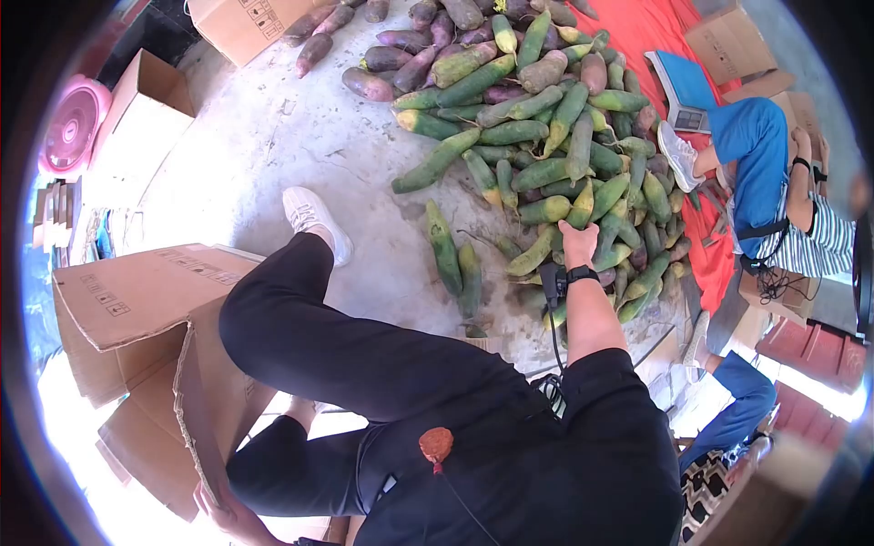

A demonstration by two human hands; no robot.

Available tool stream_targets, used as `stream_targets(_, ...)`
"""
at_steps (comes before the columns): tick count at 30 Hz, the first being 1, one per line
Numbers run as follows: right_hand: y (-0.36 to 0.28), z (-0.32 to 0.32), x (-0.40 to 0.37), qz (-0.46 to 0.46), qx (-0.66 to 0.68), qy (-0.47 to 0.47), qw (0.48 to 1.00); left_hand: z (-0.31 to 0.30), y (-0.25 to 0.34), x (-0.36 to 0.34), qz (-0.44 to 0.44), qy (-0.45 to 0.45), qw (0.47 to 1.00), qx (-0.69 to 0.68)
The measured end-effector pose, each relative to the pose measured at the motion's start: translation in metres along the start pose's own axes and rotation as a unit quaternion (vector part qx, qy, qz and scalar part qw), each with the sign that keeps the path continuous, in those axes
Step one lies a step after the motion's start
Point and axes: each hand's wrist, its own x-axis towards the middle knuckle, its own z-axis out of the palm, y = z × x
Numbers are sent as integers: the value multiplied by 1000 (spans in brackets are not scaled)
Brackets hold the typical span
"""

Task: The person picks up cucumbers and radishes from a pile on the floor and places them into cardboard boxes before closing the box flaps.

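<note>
Nearest, a brown pendant lies against the wearer's dark clothing. At lower left, the left hand has its fingers partly bent at the edge of 1 open cardboard box, touching it; whether they grip it, I cannot tell. The right hand, wearing 1 dark wristband, reaches to the near side of a heap of green radishes. Its fingers are curled in beside the tip of 1 yellow-green radish; I cannot tell whether they have hold of it. 2 green radishes lie side by side on the floor, left of the heap. Farther off, purple radishes lie at the heap's far left, and a blue-topped scale stands on red cloth.
</note>
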Motion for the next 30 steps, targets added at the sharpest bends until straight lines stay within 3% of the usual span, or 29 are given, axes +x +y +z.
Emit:
stream_targets(1, -5, -2, -4, -1, 1, 1, 1000, 1, -2, 0, 0, 1, 1000, -1)
stream_targets(2, -10, -5, -10, 76, 115, -47, 989, 2, -4, -1, 10, 8, 1000, 4)
stream_targets(3, -17, -8, -17, 149, 228, -95, 958, 2, -5, -1, 19, 17, 1000, 8)
stream_targets(5, 1, -7, -11, 227, 394, -320, 831, 3, -6, -1, 22, 16, 1000, 4)
stream_targets(6, 6, -4, -21, 213, 393, -308, 840, 3, -6, -1, 27, 12, 1000, 1)
stream_targets(11, -70, -16, -106, 90, 344, -385, 852, -1, 9, 2, 10, -2, 1000, -20)
stream_targets(13, -127, -26, -138, -8, 330, -439, 836, -2, 14, 3, 9, 1, 1000, -22)
stream_targets(17, -245, -60, -216, -192, 374, -564, 711, -2, 24, 4, -4, -2, 999, -50)
stream_targets(19, -295, -65, -265, -271, 447, -601, 604, -3, 30, 5, -6, 7, 999, -51)
stream_targets(20, -321, -80, -291, -307, 417, -618, 592, -4, 31, 5, -3, 9, 999, -51)
stream_targets(25, -378, -113, -421, -398, 419, -707, 407, -3, 29, 5, 3, 14, 998, -55)
stream_targets(27, -376, -96, -476, -510, 398, -638, 419, -1, 24, 5, 15, 20, 999, -47)
stream_targets(29, -371, -90, -502, -616, 256, -604, 435, -4, 28, 7, 15, 20, 999, -49)
stream_targets(30, -364, -85, -506, -642, 248, -563, 458, -6, 29, 7, 15, 18, 998, -51)
